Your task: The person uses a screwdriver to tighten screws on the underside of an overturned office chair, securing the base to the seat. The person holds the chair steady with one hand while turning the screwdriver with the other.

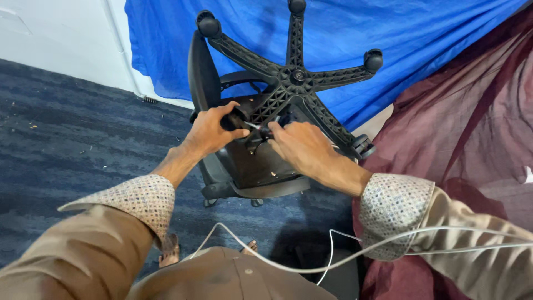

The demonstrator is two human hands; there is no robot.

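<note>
Lying on its side, office chair (261, 161) points its base upward-away.

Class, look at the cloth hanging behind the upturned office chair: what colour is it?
The cloth behind the chair is bright blue, clearest in the head view.

— What sort of place am I in?

— It looks like an office room to me. I see dark blue-grey office carpet (72, 122), a plain white wall (61, 39), and a black swivel office chair (266, 111) tipped over.

— And the cloths?

— A blue sheet (388, 33) and a maroon one (477, 122) hang around me, like makeshift screens.
</note>
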